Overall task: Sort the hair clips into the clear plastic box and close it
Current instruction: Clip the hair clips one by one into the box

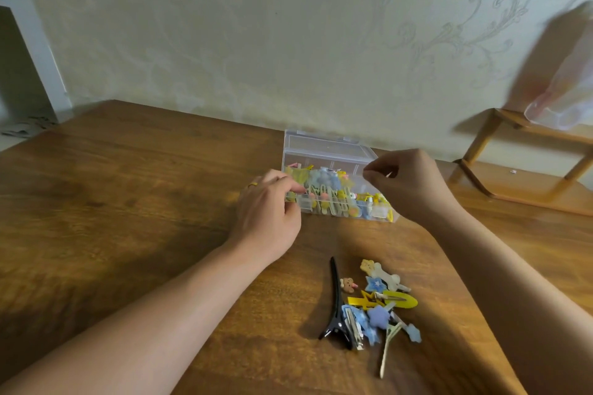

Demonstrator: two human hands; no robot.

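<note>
Item: clear plastic compartment box (333, 151), rectangular, transparent walls, hinged lid standing open at the back. Location: centre of the frame, slightly right, on a brown wooden table (128, 186), close to a pale patterned wall.

Contents: front compartments hold many small clips in yellow, blue and white; the exact dividers are hard to read through the plastic.

Progress: judged partly done. A loose pile of hair clips (378, 305) lies unsorted in the lower right of the frame, near the box but apart from it. It includes a long black plastic claw clip (335, 301), a yellow oval snap clip (401, 300), blue star clips, a small bear-shaped clip and a cream bone-shaped clip. These remain to be placed, and the lid remains to be closed.

Hands: left hand (269, 212) at the box's left end, fingers curled and resting against its wall and rim; whether it pinches a clip cannot be told. Right hand (410, 183) above the box's right end, thumb and fingers pinched together on something small and pale, probably a clip, too small to identify.
</note>
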